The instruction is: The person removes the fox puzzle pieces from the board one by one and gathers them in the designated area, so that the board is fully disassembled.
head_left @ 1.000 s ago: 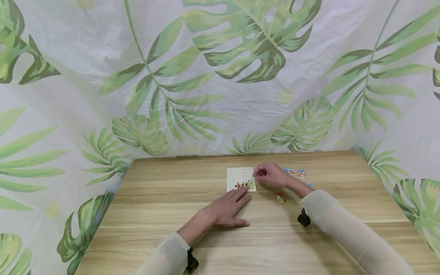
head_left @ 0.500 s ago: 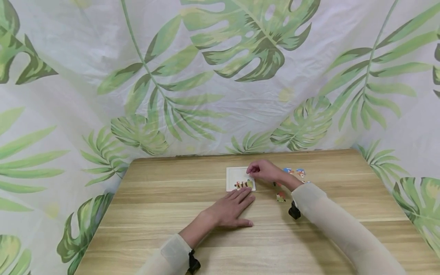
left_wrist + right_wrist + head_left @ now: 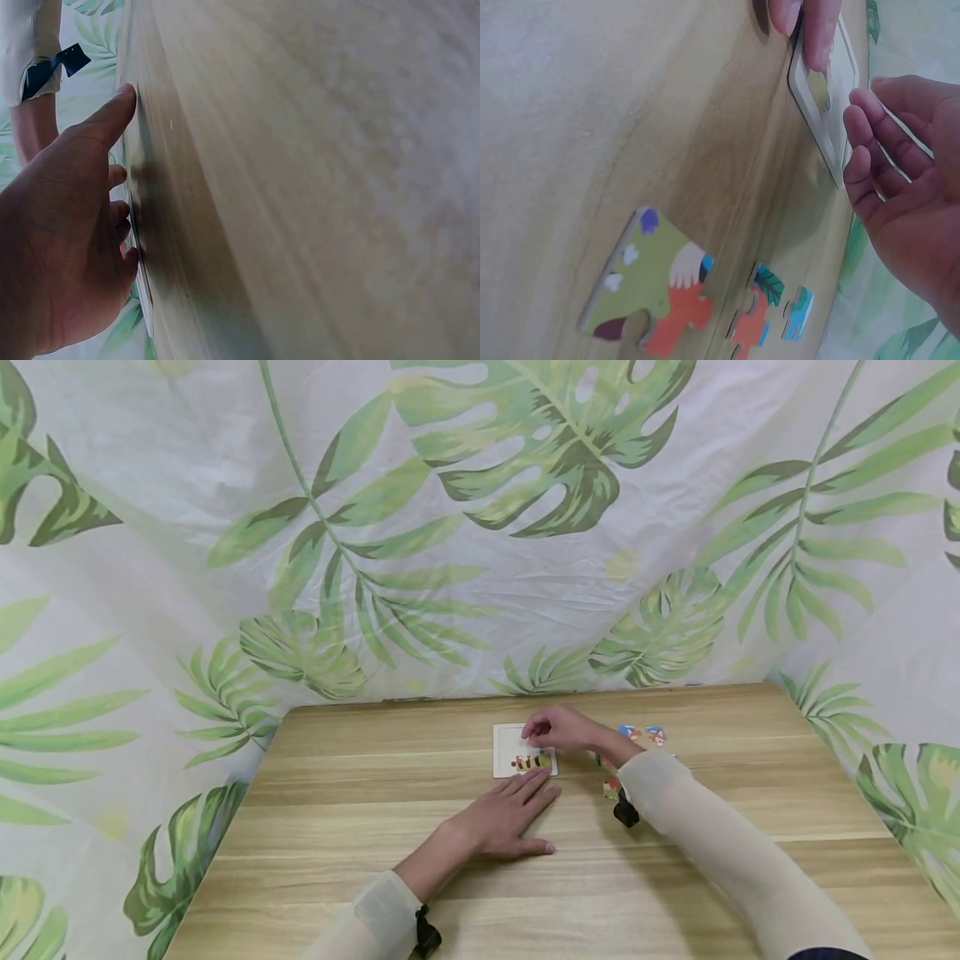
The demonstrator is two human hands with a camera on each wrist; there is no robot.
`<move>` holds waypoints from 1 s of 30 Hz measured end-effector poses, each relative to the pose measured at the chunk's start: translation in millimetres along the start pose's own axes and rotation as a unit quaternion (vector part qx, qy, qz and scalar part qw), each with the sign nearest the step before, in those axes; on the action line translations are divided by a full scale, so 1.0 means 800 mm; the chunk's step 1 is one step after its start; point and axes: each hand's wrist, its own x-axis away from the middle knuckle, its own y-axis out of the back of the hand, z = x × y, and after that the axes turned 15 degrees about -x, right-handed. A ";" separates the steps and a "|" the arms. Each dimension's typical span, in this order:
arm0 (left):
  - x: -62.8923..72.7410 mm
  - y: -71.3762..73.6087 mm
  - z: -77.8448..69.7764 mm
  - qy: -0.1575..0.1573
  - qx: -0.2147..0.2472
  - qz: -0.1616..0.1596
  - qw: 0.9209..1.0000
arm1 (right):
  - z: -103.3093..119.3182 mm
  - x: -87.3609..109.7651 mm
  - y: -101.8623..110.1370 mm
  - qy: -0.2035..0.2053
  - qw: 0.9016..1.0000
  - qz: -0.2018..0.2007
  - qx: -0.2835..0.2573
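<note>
A square white puzzle board lies near the table's far side, with joined colourful pieces along its near edge. My left hand lies flat with its fingers spread, fingertips resting at that near edge. In the left wrist view the same hand stretches its thumb along the tabletop. Above the board's right half is my right hand, fingers bent and thumb near the index finger. The right wrist view shows this hand from its palm side. Whether something sits between its fingertips is hidden.
Loose puzzle pieces lie right of the board: a green and orange one nearest, an orange one and a blue one beyond. Two more show at the back. A leaf-print cloth hangs behind the wooden table.
My right hand has moved left from the board's right edge to over the board. My left hand has shifted very slightly and still rests at the near edge.
</note>
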 end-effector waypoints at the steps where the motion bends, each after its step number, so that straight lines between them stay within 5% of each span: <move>1: 0.000 -0.001 0.000 0.000 0.000 0.001 1.000 | 0.000 -0.002 -0.001 0.005 1.000 0.005 -0.001; 12: -0.001 -0.002 -0.002 0.005 -0.012 0.006 1.000 | 0.000 -0.010 -0.004 0.039 0.998 0.042 -0.003; 30: -0.003 0.011 -0.003 0.005 -0.027 0.008 1.000 | -0.015 -0.020 -0.005 0.030 0.995 0.093 -0.009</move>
